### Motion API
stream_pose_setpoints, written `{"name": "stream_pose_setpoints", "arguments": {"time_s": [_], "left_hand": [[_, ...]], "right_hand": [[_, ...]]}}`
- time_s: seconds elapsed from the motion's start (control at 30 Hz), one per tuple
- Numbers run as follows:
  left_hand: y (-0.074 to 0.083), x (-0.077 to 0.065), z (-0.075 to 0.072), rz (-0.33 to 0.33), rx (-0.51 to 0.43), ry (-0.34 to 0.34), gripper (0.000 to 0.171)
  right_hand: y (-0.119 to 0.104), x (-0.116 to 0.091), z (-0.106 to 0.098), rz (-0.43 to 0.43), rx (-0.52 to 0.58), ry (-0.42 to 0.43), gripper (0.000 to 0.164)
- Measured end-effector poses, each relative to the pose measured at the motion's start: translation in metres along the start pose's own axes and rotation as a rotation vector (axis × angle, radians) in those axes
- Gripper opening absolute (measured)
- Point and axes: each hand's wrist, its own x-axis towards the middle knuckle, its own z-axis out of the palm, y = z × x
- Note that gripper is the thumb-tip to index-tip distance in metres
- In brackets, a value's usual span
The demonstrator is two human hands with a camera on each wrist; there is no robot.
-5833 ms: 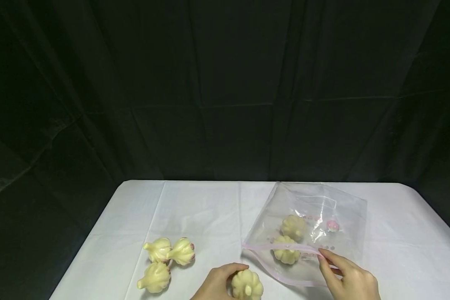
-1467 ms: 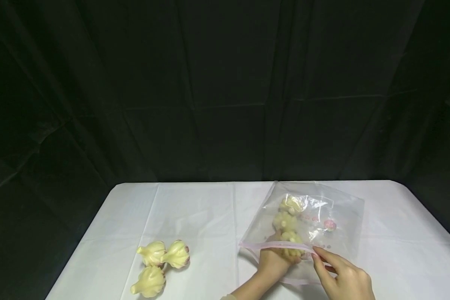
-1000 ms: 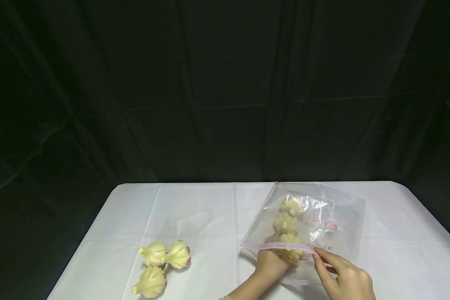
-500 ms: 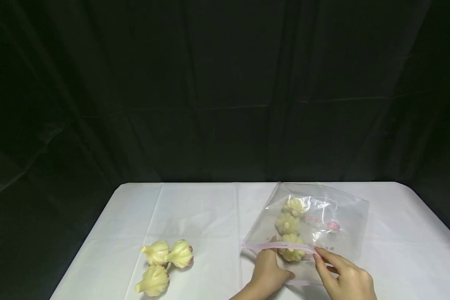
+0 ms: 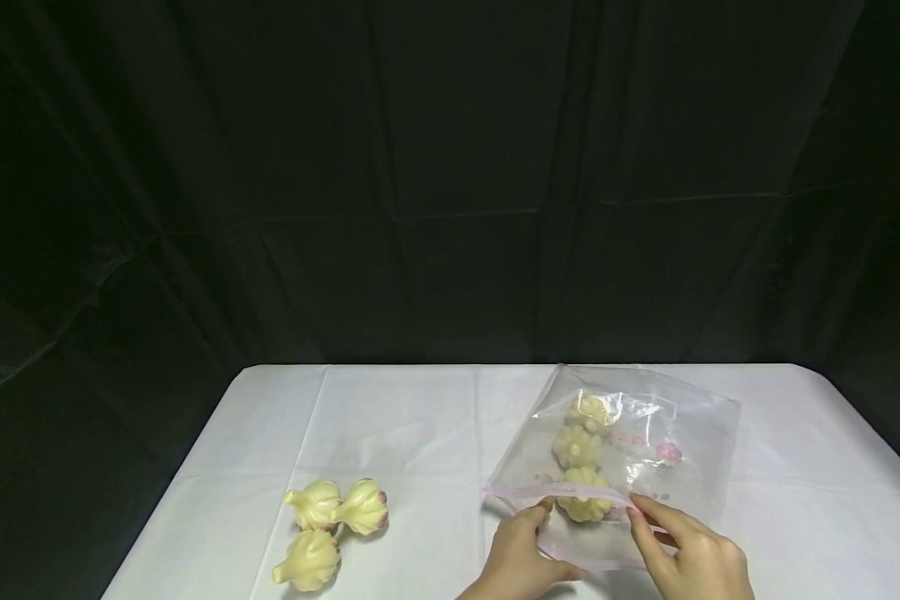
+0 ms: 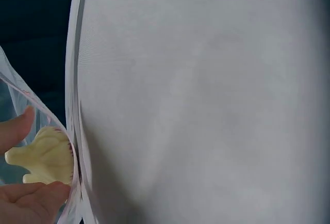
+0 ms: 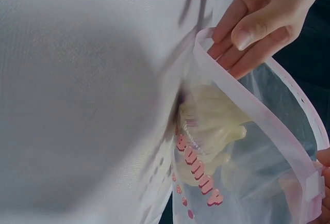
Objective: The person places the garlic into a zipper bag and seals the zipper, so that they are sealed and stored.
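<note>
My right hand (image 5: 692, 554) pinches the pink-edged mouth of a clear zip bag (image 5: 701, 425) between thumb and fingers. At the left part of that mouth is my left hand (image 5: 521, 554), its fingers relaxed and holding nothing; in the right wrist view its fingertips (image 7: 242, 38) reach just inside the rim. Three garlic bulbs lie in a row in the bag: a far one (image 5: 588, 412), a middle one (image 5: 576, 447) and a near one (image 5: 587, 498) right at the opening. The left wrist view shows a garlic bulb (image 6: 49, 157) between the left hand's spread thumb and fingers.
Three more garlic bulbs (image 5: 309, 560) sit clustered on the left of the white-covered table (image 5: 420, 417). Behind the table's far edge hangs a black curtain (image 5: 450, 208). Pink lettering (image 7: 198, 170) is printed on the bag.
My left hand has carried a garlic bulb from the table into the bag, let go of it and drawn back to the mouth. The right hand still pinches the rim.
</note>
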Motion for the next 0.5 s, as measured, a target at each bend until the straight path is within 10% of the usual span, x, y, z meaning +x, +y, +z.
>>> {"name": "stream_pose_setpoints", "arguments": {"time_s": [0.5], "left_hand": [[-0.016, -0.023, -0.029, 0.073, -0.163, -0.121, 0.073]], "right_hand": [[-0.005, 0.001, -0.002, 0.079, -0.005, -0.02, 0.016]]}}
